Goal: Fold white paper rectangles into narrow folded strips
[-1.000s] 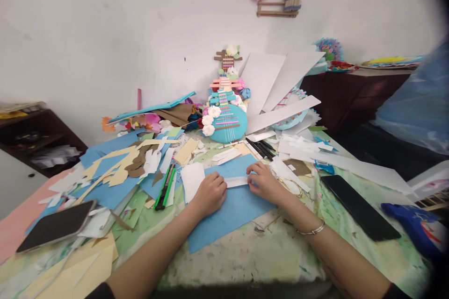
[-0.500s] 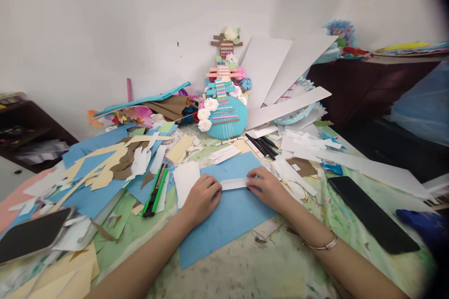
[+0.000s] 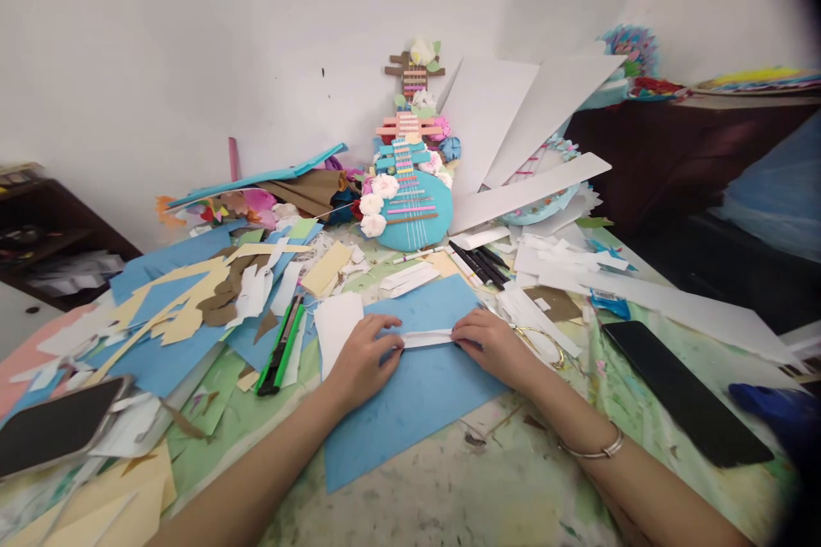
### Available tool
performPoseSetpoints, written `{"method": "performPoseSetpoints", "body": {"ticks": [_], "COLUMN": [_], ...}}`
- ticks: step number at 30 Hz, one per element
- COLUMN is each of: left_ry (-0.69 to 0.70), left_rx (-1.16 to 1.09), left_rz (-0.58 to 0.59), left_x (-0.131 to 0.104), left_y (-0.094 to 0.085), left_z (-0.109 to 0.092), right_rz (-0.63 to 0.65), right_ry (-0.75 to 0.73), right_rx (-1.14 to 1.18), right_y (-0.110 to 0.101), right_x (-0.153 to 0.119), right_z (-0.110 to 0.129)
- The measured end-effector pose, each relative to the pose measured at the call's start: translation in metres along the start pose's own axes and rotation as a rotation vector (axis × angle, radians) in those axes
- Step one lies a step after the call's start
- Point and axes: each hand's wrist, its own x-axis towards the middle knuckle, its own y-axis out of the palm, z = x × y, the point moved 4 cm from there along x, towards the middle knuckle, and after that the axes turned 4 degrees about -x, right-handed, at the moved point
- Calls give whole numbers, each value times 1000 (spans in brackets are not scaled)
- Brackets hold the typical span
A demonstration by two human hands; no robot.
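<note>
— Where was the narrow white folded paper strip [image 3: 428, 339]?
— Over the blue rectangular paper sheet [image 3: 410, 410], ends pinched by left hand [image 3: 365, 355] and right hand [image 3: 491, 346].
— Step?
— Apparently folding; next move called for even pressure.

Both forearms are bare as far as they show, the left forearm [image 3: 262, 457] and the right forearm [image 3: 564, 410] each running slim and smooth, wider toward the elbow and narrower toward the wrist. The left hand [image 3: 365, 359] and the right hand [image 3: 493, 348] are ungloved, with slender fingers; the nails are too small to make out clearly. A thin bracelet [image 3: 596, 452] circles the right arm a little above the wrist. It is silver-coloured and shiny, a narrow, rounded band that sits loosely; its finer pattern is too small to tell.
</note>
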Motion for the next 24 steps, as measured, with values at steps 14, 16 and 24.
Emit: {"method": "performPoseSetpoints", "body": {"ticks": [14,16,24], "left_ry": [192,197,165], "left_rx": [184,201,128], "left_rz": [164,173,164], "left_x": [1,1,2], "left_y": [5,7,9], "left_z": [-6,-7,-6], "right_rz": [64,64,76], "right_ry": [90,96,130], "right_rx": [86,84,96], "right_y": [-9,-8,-6], "right_x": [1,1,0], "right_z": [-4,-4,-7]}}
